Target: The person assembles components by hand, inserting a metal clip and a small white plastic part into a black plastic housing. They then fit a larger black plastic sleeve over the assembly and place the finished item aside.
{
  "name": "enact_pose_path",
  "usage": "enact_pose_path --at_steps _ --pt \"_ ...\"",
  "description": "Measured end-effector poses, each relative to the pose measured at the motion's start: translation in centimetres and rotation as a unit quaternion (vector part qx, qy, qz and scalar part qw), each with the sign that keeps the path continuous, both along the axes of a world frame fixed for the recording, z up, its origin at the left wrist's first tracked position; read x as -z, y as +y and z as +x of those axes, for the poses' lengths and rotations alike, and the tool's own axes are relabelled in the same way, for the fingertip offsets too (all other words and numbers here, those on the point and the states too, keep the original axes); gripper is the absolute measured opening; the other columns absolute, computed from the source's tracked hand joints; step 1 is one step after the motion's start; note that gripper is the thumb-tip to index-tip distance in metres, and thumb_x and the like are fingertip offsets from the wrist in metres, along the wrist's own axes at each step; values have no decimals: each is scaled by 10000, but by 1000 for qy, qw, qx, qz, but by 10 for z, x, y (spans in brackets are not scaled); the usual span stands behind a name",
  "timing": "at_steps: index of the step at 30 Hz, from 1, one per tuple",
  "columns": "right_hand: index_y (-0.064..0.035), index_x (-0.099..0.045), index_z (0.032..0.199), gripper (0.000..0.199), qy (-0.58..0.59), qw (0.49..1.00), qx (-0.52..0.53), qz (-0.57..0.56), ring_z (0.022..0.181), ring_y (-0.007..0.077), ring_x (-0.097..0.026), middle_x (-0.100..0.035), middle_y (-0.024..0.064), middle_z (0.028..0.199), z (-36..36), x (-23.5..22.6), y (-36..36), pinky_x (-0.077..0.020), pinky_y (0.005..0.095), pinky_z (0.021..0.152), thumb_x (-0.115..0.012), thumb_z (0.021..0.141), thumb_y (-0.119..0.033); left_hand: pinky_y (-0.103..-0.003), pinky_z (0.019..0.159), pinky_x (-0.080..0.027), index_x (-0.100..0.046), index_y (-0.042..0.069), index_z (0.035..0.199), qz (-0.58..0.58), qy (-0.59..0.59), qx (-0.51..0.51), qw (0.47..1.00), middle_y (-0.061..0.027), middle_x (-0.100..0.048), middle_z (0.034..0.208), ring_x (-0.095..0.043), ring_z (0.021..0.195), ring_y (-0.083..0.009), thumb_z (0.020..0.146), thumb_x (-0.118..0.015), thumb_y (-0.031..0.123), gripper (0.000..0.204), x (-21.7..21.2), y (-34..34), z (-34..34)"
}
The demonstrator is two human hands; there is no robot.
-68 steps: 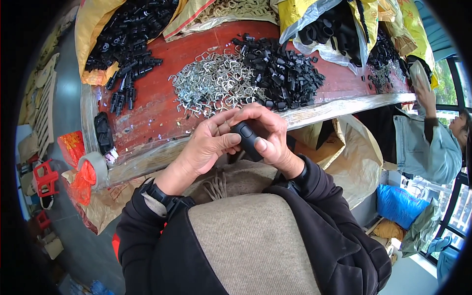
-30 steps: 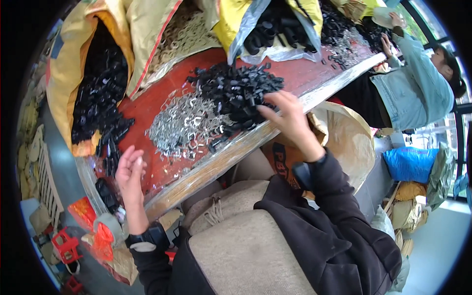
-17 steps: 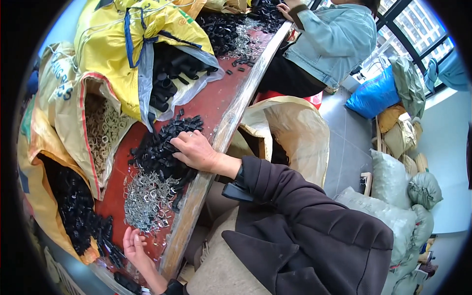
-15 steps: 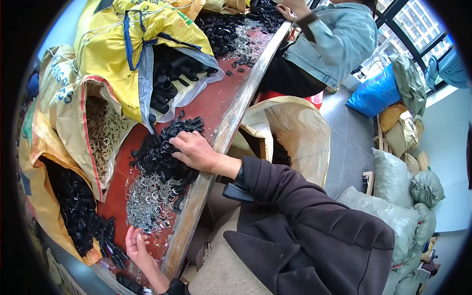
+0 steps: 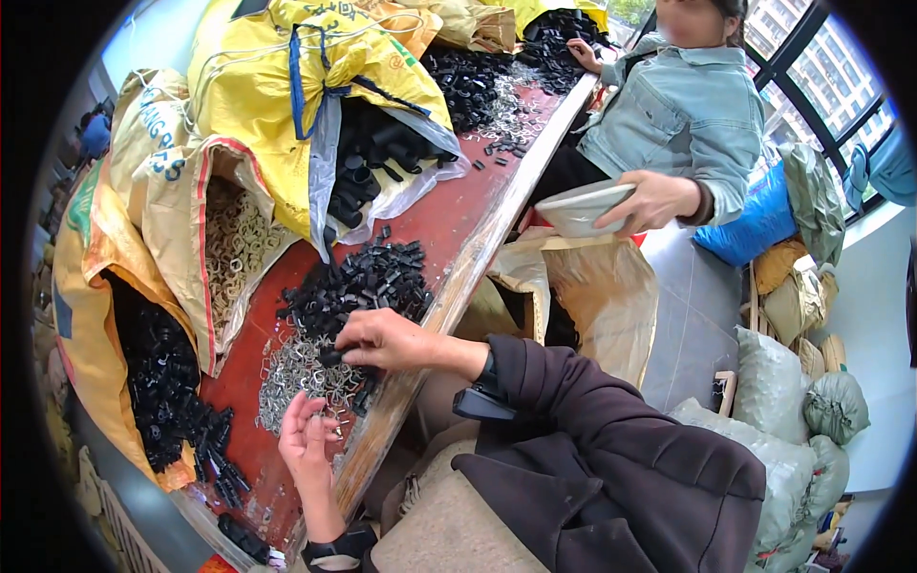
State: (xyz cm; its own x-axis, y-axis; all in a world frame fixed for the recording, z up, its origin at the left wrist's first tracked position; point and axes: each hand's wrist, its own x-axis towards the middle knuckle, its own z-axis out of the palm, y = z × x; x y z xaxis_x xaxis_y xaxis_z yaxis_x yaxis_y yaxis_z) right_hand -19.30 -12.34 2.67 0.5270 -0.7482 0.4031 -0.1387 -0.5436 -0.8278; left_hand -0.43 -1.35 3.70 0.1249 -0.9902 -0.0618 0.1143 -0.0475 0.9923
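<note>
My right hand reaches over the border between two heaps, fingers curled, with a small black plastic piece at the fingertips. Its exact shape is hard to make out. Beyond lies a pile of black plastic pieces. Closer to me is a pile of silvery metal clips, bent like small rings. My left hand is raised palm up at the near edge of the clips, its fingers half bent and apart. Some shiny clips show beside its fingers, and I see none clearly held.
The red table has a worn wooden edge. Open sacks along the left spill black parts and beige rings; a yellow sack stands behind. Across, a person in a denim jacket holds a white bowl above a paper sack.
My right hand has moved from the black pile toward the clips. My left hand has come up and closer to it. The other person's arm has lowered, and a white bowl is in that hand.
</note>
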Motion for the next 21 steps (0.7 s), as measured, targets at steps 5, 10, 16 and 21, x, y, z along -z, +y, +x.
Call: enact_pose_path --at_steps 5,10,16,21 --pt "-20 -559 831 172 -6 977 -212 10 692 240 -527 -521 103 735 12 -7 9 -420 308 606 -611 693 -110 -163 460 -418 -390 -26 1119 131 188 52 972 -116 -541 904 -533 613 -112 804 -512 197 405 -9 -9 -3" --pt "-23 -559 844 171 -34 962 -261 76 696 245 -529 -535 100 752 20 -13 9 -424 314 607 -599 709 -118 -178 446 -431 -384 -25 1106 176 273 202 924 -128 -521 911 -531 595 -129 797 -519 206 409 6 -10 14" --pt "-28 -541 790 169 23 998 -58 -24 638 254 -544 -521 97 711 38 0 10 -431 335 563 -592 653 -112 -179 499 -441 -395 -10 1076 79 374 177 907 -117 -499 935 -526 704 -139 781 -533 119 350 18 -14 25" --pt "-62 -480 716 129 239 943 16 -229 583 249 -523 -477 88 708 50 22 15 -421 349 516 -547 621 -119 -176 529 -433 -406 9 1066 84 385 84 915 -113 -483 962 -509 740 -139 772 -515 52 317 29 -13 38"
